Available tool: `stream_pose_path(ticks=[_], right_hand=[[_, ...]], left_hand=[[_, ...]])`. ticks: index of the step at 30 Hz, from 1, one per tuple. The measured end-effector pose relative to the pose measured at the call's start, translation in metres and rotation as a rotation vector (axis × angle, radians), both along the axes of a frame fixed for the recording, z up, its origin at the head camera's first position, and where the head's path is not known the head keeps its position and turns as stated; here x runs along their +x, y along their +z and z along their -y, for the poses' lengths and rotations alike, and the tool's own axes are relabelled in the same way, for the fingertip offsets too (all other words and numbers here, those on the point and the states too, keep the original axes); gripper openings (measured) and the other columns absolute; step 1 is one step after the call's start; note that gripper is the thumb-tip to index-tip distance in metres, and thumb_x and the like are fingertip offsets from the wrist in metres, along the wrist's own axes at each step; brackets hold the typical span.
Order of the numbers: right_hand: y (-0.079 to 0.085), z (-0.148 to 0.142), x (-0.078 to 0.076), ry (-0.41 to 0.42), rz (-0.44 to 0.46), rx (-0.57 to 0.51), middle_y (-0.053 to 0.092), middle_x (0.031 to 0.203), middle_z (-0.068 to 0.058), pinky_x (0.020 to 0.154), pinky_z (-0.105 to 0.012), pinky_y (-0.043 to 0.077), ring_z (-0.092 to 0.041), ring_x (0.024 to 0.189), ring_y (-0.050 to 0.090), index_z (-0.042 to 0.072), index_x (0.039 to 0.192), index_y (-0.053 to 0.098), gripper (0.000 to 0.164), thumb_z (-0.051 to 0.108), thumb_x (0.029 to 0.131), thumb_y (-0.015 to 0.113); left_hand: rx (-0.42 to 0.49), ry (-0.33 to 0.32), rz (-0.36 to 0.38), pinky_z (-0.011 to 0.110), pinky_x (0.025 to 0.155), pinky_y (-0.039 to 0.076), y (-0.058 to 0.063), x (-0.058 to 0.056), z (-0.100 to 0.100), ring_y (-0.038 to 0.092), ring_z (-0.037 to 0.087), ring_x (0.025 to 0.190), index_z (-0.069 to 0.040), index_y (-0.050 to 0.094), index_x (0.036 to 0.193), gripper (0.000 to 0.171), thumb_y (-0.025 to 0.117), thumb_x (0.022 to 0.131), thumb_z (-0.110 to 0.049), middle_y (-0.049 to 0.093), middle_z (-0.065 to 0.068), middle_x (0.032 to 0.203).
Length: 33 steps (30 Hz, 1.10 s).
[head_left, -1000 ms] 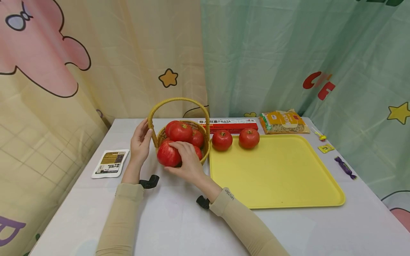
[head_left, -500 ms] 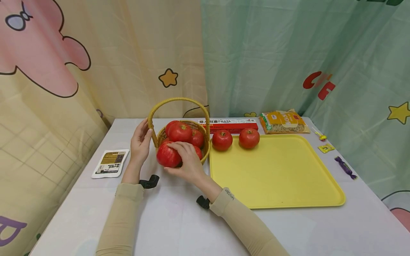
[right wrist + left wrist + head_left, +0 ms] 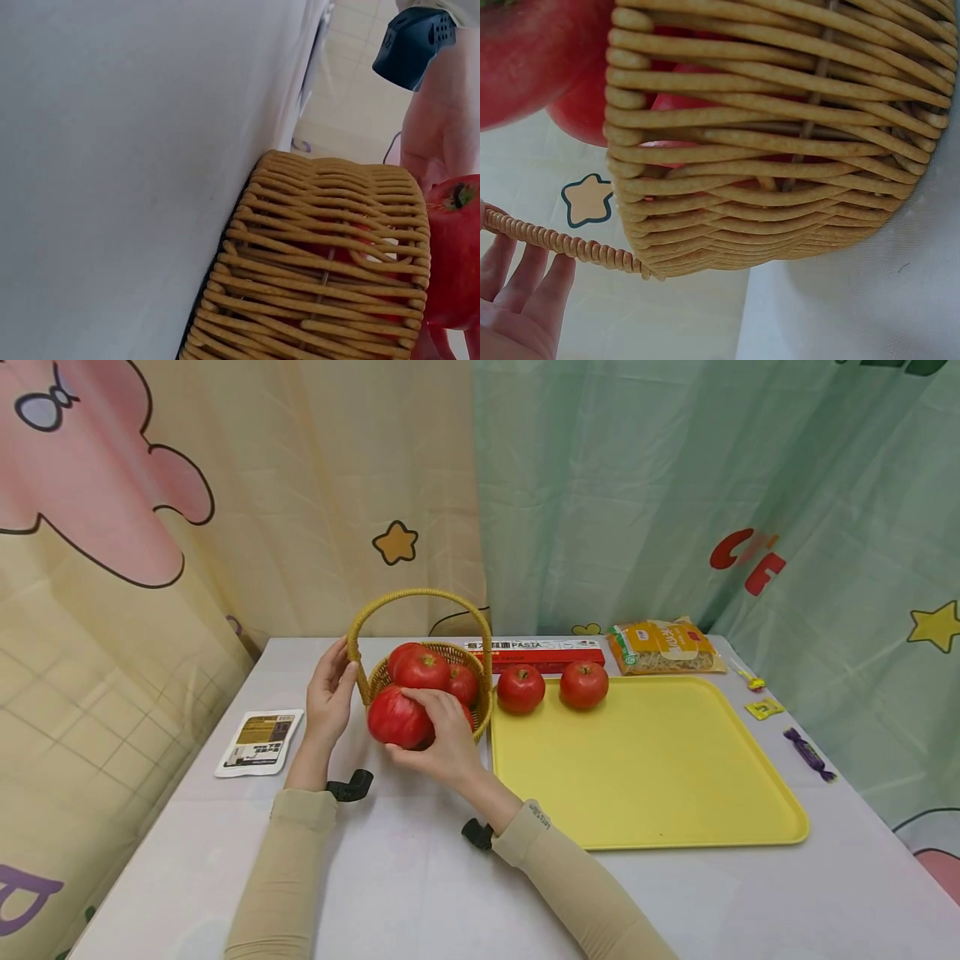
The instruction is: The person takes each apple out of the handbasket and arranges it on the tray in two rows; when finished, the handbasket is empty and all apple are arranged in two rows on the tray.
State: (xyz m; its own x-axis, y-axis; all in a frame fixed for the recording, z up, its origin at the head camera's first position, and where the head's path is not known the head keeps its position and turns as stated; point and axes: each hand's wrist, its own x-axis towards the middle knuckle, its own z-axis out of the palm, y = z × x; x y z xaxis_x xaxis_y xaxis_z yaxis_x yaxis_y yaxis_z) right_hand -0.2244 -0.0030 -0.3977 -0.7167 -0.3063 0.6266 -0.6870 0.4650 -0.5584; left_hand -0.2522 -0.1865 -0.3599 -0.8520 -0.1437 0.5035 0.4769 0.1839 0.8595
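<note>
A wicker basket (image 3: 481, 727) with a tall arched handle holds several red apples (image 3: 422, 668). At its left, my left hand (image 3: 328, 693) pinches the foot of the handle, fingers behind it in the left wrist view. My right hand (image 3: 442, 735) grips a streaked red apple (image 3: 397, 718) at the basket's front rim, fingers over its top side and thumb below. That apple overlaps the rim and hides part of the fruit behind. In the right wrist view, an apple (image 3: 454, 262) shows beyond the weave, stem hollow visible. Two more apples (image 3: 521, 687) sit at the tray's back left.
A yellow tray (image 3: 660, 777) lies right of the basket. Behind it are a red pasta box (image 3: 547, 656) and an orange bag of noodles (image 3: 665, 645). Several wrapped candies (image 3: 808, 753) line the right edge. A white flat packet (image 3: 259, 743) lies at the left.
The apple under my right hand has turned slightly and risen a little, with the fingers shifting along it. My left hand and the basket stay in place.
</note>
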Motion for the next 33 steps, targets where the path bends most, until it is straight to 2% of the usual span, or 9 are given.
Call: stream_pose_path(ticks=[6,11,18,21,25,27,31,33], right_hand=[[0.002,-0.007,-0.002,0.0,0.011,-0.065,0.052,0.126,0.002,0.089,-0.034,0.049,-0.013,0.118,0.044,0.022,0.13,0.049,0.067,0.033,0.071,0.078],[0.009,-0.022,-0.002,0.008,0.082,-0.148,0.051,0.127,0.001,0.086,-0.035,0.052,-0.015,0.118,0.044,0.026,0.133,0.049,0.065,0.031,0.075,0.076],[0.024,-0.053,-0.011,0.055,0.201,-0.4,0.052,0.13,-0.001,0.086,-0.041,0.052,-0.02,0.113,0.05,0.022,0.133,0.051,0.059,0.021,0.079,0.074],[0.03,-0.068,-0.014,0.055,0.202,-0.464,0.052,0.129,-0.005,0.085,-0.044,0.052,-0.023,0.112,0.051,0.02,0.134,0.051,0.057,0.017,0.081,0.072],[0.038,-0.089,-0.018,-0.007,0.181,-0.525,0.054,0.127,-0.01,0.084,-0.042,0.053,-0.024,0.111,0.052,0.015,0.134,0.05,0.057,0.014,0.082,0.07],[0.042,-0.101,-0.02,-0.049,0.169,-0.564,0.054,0.127,-0.013,0.084,-0.039,0.053,-0.023,0.11,0.051,0.013,0.135,0.049,0.056,0.013,0.082,0.069],[0.046,-0.126,-0.027,-0.131,0.165,-0.666,0.054,0.125,-0.016,0.082,-0.029,0.052,-0.02,0.106,0.051,0.01,0.135,0.048,0.054,0.013,0.084,0.066],[0.045,-0.141,-0.03,-0.191,0.164,-0.699,0.056,0.123,-0.013,0.082,-0.025,0.05,-0.017,0.104,0.051,0.011,0.136,0.048,0.053,0.017,0.086,0.064]], left_hand=[[0.008,0.0,-0.004,0.029,0.103,0.038,0.0,0.0,-0.001,0.046,0.028,0.124,0.004,0.042,0.137,0.042,0.047,0.095,0.002,0.048,0.023,0.134],[0.01,-0.003,-0.001,0.028,0.102,0.039,0.002,0.0,-0.001,0.047,0.026,0.123,0.004,0.041,0.137,0.042,0.047,0.096,0.002,0.048,0.023,0.133],[0.013,-0.006,-0.013,0.026,0.101,0.04,0.0,-0.001,0.0,0.047,0.026,0.123,0.005,0.041,0.137,0.042,0.047,0.095,0.003,0.048,0.026,0.132],[0.024,-0.014,-0.03,0.026,0.101,0.04,-0.008,-0.009,0.004,0.047,0.025,0.124,0.003,0.043,0.137,0.042,0.048,0.095,0.002,0.049,0.024,0.132],[0.037,-0.011,-0.042,0.027,0.102,0.039,-0.02,-0.019,0.009,0.048,0.021,0.123,-0.002,0.044,0.138,0.042,0.049,0.096,-0.002,0.051,0.019,0.133],[0.037,-0.005,-0.043,0.026,0.102,0.039,-0.021,-0.021,0.009,0.048,0.019,0.122,-0.002,0.045,0.138,0.042,0.05,0.096,-0.003,0.051,0.018,0.132],[0.043,-0.013,-0.042,0.027,0.102,0.039,-0.019,-0.019,0.009,0.048,0.021,0.123,-0.001,0.044,0.138,0.042,0.049,0.096,-0.002,0.051,0.02,0.133],[0.033,-0.011,-0.037,0.027,0.102,0.039,-0.013,-0.013,0.006,0.047,0.022,0.123,0.001,0.043,0.138,0.042,0.049,0.096,0.0,0.05,0.022,0.133]])
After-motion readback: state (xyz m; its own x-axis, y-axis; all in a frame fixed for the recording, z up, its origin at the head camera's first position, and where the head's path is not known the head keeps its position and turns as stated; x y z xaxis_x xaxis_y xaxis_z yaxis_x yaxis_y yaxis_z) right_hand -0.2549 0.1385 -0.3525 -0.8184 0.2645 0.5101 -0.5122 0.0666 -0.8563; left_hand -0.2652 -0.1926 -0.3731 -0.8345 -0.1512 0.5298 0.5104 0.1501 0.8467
